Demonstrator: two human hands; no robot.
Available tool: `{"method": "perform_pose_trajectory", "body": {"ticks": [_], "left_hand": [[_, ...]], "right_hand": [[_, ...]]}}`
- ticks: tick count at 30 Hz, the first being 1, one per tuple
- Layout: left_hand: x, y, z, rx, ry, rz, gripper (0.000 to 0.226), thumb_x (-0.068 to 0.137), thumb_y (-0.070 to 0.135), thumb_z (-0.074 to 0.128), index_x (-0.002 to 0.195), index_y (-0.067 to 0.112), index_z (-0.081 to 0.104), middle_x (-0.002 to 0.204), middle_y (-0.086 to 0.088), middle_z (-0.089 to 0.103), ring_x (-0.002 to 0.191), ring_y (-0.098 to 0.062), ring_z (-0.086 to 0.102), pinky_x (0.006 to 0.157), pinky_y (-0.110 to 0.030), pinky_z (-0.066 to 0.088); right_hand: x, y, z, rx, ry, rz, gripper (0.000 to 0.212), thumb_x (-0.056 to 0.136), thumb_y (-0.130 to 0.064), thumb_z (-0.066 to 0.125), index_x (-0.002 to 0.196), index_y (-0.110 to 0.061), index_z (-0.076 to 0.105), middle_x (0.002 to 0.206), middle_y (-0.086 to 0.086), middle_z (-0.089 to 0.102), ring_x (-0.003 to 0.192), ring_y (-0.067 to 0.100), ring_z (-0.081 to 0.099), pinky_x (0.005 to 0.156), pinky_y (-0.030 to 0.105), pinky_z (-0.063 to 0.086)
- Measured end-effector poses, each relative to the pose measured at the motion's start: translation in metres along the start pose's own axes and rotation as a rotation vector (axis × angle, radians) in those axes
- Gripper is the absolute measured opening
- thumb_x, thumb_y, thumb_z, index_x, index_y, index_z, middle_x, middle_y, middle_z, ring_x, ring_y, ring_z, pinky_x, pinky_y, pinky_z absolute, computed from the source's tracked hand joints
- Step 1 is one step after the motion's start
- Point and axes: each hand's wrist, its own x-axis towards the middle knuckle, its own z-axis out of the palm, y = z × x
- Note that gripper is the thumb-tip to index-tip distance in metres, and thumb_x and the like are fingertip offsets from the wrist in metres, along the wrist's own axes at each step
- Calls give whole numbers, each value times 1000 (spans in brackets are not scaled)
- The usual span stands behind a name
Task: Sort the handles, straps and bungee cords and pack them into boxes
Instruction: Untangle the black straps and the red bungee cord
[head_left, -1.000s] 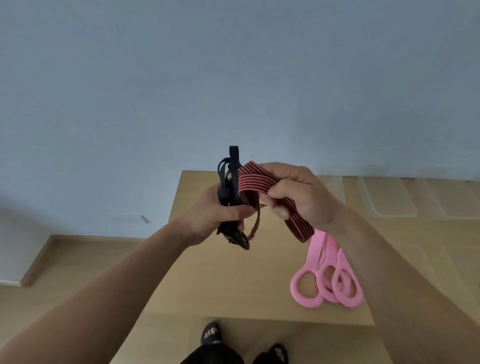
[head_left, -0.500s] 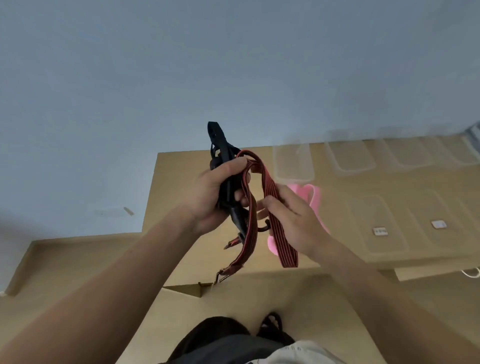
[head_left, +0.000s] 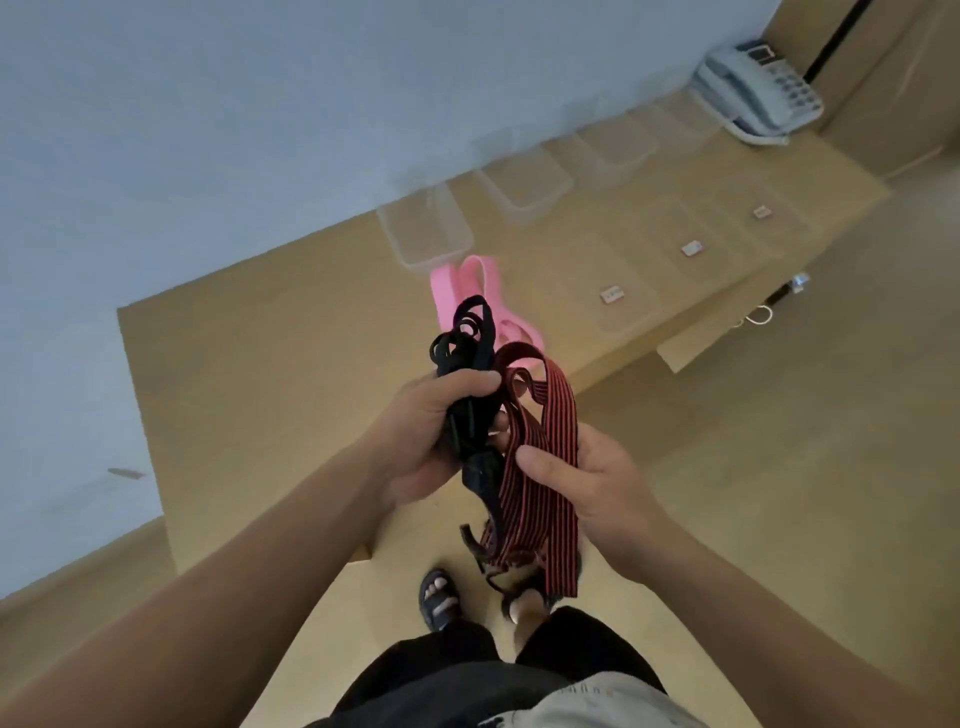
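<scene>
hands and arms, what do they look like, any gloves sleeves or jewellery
The left hand and right hand are bare: no gloves, and no rings or watch visible. The left forearm and right forearm are uncovered too, with no sleeve in frame.

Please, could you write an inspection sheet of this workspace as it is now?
Surface: light wooden table.
Job's things: pink plastic loop handles lie beside a row of clear plastic boxes.
Clutter: grey desk telephone at the far end.
Hands: left hand grips black webbing straps; right hand holds red-and-black striped bungee cords.
Cables: white cable loop below the table edge.
Surroundings: pale blue wall, beige floor.
</scene>
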Motion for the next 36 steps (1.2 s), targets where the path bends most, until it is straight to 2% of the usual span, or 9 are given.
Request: {"method": "perform_pose_trajectory", "body": {"ticks": [4,8,10,15,20,24,28,32,36], "left_hand": [[15,-28,38,92,-152,-132,37,80,18,62,114,4,67,109,-15,69,96,-28,66,89,-40,54],[38,-58,85,243,-177,-266,38,87,23,58,120,6,65,111,-15,71,97,-29,69,79,-42,57],[53,-72,112,280,-101,-283,33,90,23,57,118,8,66,110,-14,72,99,-29,69,88,-45,55],[95,-107,193,487,39,-63,27,91,25,65,116,14,64,99,-7,75,91,-24,73,83,-43,58],[130,-134,261,575,80,35,25,92,29,65,115,19,62,96,-1,76,87,-18,74,80,-41,59],[148,-133,288,494,30,-79,26,93,35,59,113,20,59,95,-11,73,78,-27,71,73,-43,58],[169,-120,297,425,-201,-215,55,74,23,61,125,4,55,106,-18,63,87,-27,62,75,-39,52],[202,-100,300,335,-226,-81,38,86,9,65,120,-3,57,101,-16,67,82,-24,64,76,-36,54],[244,-81,309,217,-70,64,28,92,11,60,117,-2,60,91,-13,69,71,-21,64,66,-32,55]], "right_hand": [[-26,10,-34,173,207,1,29,80,-25,69,105,-10,67,101,15,72,95,34,69,80,44,58],[-47,10,-79,314,376,-13,19,79,-25,71,98,-23,71,103,12,73,95,30,71,75,44,59],[-58,12,-107,330,412,-21,23,80,-28,71,102,-22,70,104,11,73,96,30,71,74,41,59],[-88,10,-185,407,526,-33,43,81,-29,68,121,-16,62,113,8,71,104,27,68,85,43,56],[-114,-2,-256,440,605,-62,24,87,-23,65,109,-14,67,106,14,72,97,32,70,72,43,58],[-119,-15,-296,467,625,-83,13,94,-17,59,105,-11,65,92,15,73,84,33,72,67,46,59],[-101,-29,-320,503,661,-63,20,95,-15,60,112,-5,58,76,9,68,67,25,68,57,38,57],[-72,-46,-343,447,636,-50,15,94,-15,61,107,-6,59,79,11,65,68,28,66,59,39,56],[-33,-68,-365,364,606,-73,18,94,-16,61,107,-4,57,79,12,67,70,30,67,63,41,56]]}}
